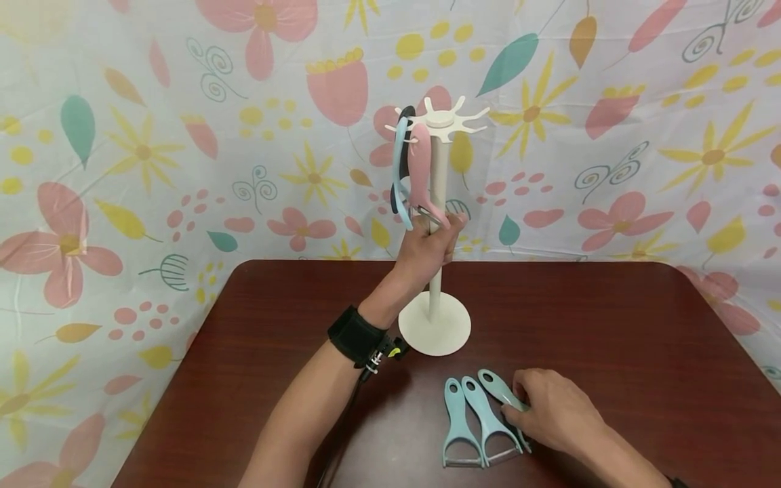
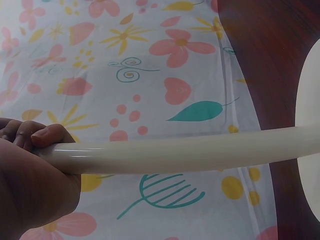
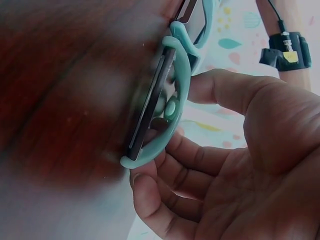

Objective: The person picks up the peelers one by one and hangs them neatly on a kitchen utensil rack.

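Note:
My left hand [image 1: 428,247] grips the post [image 2: 175,152] of a white stand, fingers curled round it. From the stand's spoked top [image 1: 441,120] hang a pink peeler [image 1: 418,166], a light blue peeler [image 1: 398,152] and a black one [image 1: 404,166] partly hidden behind them. Over the table, my right hand [image 1: 558,410] pinches a pale green peeler [image 1: 495,386] between thumb and fingers; its blade end shows in the right wrist view [image 3: 184,75]. Two light blue peelers [image 1: 456,420] lie side by side just left of that hand.
The stand's round white base [image 1: 434,335] rests on the dark brown table [image 1: 579,325]. Behind the table hangs a flower-patterned cloth [image 1: 274,122]. A black strap with a small camera [image 1: 356,337] and a cable is on my left wrist.

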Tool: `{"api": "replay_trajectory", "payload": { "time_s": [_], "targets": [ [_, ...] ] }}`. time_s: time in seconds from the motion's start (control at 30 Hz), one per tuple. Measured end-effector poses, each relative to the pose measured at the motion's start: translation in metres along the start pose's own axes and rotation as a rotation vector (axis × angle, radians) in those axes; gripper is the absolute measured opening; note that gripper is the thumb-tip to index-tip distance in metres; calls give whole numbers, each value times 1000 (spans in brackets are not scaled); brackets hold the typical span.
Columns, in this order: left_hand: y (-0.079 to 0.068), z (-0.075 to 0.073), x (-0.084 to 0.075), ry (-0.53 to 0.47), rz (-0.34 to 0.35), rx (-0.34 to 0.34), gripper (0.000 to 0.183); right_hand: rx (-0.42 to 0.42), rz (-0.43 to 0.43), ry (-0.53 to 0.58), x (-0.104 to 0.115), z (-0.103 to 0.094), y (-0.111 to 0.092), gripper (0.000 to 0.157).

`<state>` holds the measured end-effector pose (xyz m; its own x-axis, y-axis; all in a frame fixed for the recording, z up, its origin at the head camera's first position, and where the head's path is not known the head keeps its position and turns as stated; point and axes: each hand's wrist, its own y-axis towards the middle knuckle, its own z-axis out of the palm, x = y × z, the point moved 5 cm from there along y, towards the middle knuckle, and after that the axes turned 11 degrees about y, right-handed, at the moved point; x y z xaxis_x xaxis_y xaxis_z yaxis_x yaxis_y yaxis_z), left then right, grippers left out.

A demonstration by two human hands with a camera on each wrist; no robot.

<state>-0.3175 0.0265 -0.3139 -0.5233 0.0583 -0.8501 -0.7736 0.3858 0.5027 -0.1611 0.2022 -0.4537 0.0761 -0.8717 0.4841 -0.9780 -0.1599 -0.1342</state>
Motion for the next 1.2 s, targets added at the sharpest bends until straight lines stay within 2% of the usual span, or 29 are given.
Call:
{"api": "replay_trajectory", "payload": {
  "time_s": [0.13,0.23,0.5,0.7,0.93,1.2],
  "targets": [
    [0,1,1,8,-4,5,57,3,7,14,-1,-2,0,30],
    [0,1,2,13,-7,8,57,-27,-6,22,0,-7,0,30],
    [0,0,1,31,8,-6,57,-160,-70,80,10,-27,1,24],
    [0,0,2,40,-4,-7,57,-300,-183,91,23,-36,1,23],
    [0,1,2,46,-6,-16,58,-410,-264,96,34,-45,3,23],
    [-1,0,1,47,5,-30,59,-412,-290,118,46,-48,6,22]
  ]
}}
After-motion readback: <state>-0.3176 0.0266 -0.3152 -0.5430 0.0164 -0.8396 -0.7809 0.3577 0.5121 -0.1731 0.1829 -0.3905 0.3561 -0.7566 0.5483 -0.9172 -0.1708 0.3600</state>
